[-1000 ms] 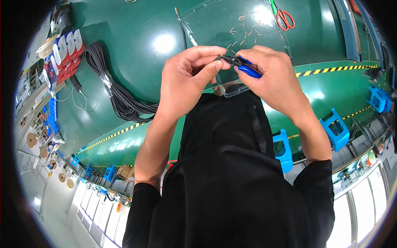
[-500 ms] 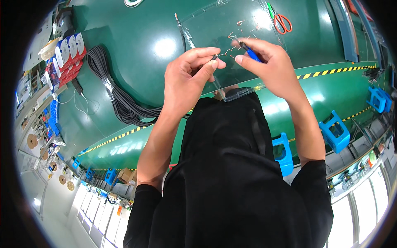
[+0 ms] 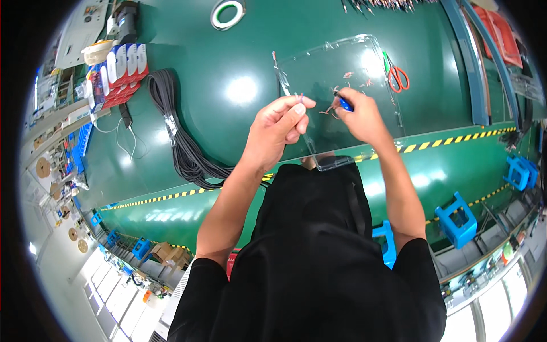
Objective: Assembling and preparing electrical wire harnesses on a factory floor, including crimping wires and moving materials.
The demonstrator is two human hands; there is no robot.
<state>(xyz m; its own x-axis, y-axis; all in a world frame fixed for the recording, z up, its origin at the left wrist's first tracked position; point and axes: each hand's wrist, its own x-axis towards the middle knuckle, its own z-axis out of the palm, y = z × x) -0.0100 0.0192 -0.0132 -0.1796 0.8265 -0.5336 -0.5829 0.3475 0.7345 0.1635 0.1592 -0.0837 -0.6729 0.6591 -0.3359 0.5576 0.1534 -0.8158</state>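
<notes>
My left hand [image 3: 272,130] is closed in a pinch at the left side of a clear plastic tray [image 3: 354,40]. A thin wire end [image 3: 301,98] shows at its fingertips; the rest of what it holds is hidden. My right hand [image 3: 363,118] is wrapped round a blue-handled tool with a dark tip [image 3: 345,104], held over the tray. Between the hands and beyond them lie short wire scraps [image 3: 348,75]. A dark cable [image 3: 279,71] with bare wires at its far end lies along the tray's left edge.
Orange-handled scissors [image 3: 399,79] lie at the tray's right. Left of my hands is a coil of black cable [image 3: 181,145], with red and white boxes [image 3: 117,77] behind it. A tape roll [image 3: 228,15] lies farther back. Blue stools [image 3: 457,221] stand on the floor at right.
The view has shifted, so the table sits lower and more of its far side shows. My hands have drawn slightly apart from each other. The dark tip in my left fingers no longer shows clearly.
</notes>
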